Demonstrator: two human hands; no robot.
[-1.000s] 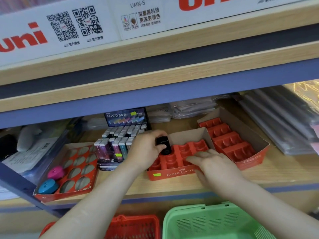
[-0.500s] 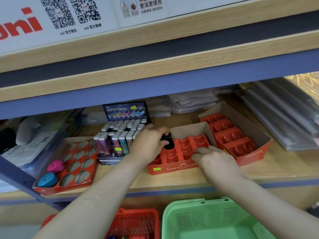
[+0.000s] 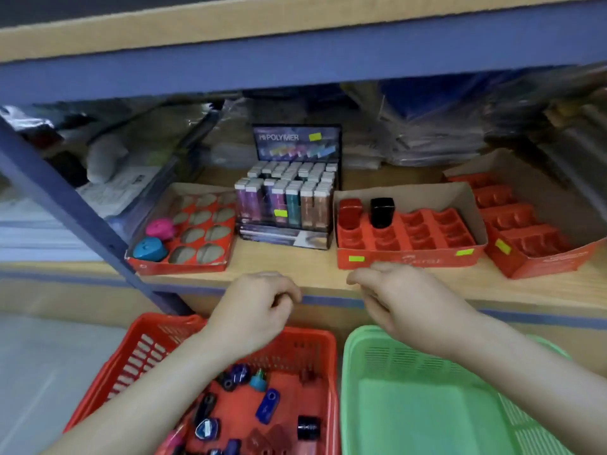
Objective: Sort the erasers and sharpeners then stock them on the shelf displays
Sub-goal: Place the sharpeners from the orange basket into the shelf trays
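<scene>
A black sharpener (image 3: 382, 211) and a red sharpener (image 3: 350, 213) stand upright in the back-left slots of the middle red display tray (image 3: 410, 257). My left hand (image 3: 254, 311) hangs loosely curled and holds nothing, above the red basket (image 3: 138, 353), which contains several loose sharpeners (image 3: 267, 405). My right hand (image 3: 407, 303) is also free, fingers loosely bent, just in front of the middle tray and above the green basket (image 3: 427, 405). A pink sharpener (image 3: 160, 228) and a blue sharpener (image 3: 149, 249) sit in the left tray (image 3: 184, 264).
A Hi-Polymer eraser display (image 3: 289, 198) stands between the left and middle trays. Another red tray (image 3: 538, 257) with bare slots sits at the right. A slanted blue shelf post (image 3: 65, 205) crosses the left side. Plastic-wrapped stock fills the back of the shelf.
My left hand has let go of the black sharpener, which now stands in the middle tray. Both hands have drawn back off the shelf toward the baskets, and the view has tilted down.
</scene>
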